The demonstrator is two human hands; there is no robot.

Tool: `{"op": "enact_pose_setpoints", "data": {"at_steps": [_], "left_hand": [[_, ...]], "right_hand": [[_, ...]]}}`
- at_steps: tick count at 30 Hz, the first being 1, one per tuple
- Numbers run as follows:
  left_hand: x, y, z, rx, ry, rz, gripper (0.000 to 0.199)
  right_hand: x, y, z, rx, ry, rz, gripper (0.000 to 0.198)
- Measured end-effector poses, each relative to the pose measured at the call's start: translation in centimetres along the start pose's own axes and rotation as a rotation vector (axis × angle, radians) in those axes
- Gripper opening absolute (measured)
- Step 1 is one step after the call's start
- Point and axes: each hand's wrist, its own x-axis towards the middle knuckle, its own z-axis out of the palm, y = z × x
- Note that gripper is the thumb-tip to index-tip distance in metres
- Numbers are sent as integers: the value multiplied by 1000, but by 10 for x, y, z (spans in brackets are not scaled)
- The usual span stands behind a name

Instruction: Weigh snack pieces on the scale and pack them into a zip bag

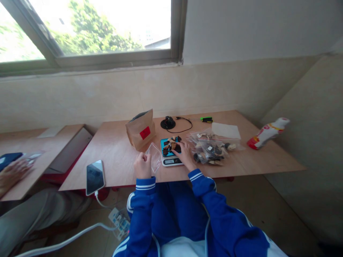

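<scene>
A small kitchen scale (172,161) with a blue top and a display at its front edge stands before me. Dark brown and tan dried pieces (166,146) are heaped on it. My right hand (183,152) reaches over the scale's right side, thumb and fingers closed around some of these pieces. To the left, my left hand (143,165) is curled into a fist beside a clear plastic bag (155,159), which lies flat against the scale's left side. Its fingers hide whether they grip the bag's edge.
A brown paper bag (140,130) with a red label stands behind. Filled clear bags (210,148) lie right, near white paper (226,130), a bottle (268,134), a screwdriver (206,119) and a black cabled device (168,122). A plugged-in phone (95,176) overhangs the front edge. Another person's hand (13,175) is far left.
</scene>
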Motion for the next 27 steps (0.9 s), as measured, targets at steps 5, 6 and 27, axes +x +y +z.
{"op": "enact_pose_setpoints", "data": {"at_steps": [5,6,27], "left_hand": [[6,6,9,-144,28,-85,19],[7,7,11,-171,27,-92,17],[14,-6,32,-426,98,-106,26]], "right_hand": [[7,-5,-5,105,51,58,25],[8,-8,-8,137,65,66,25],[0,-46,-10,497,46,-10,26]]}}
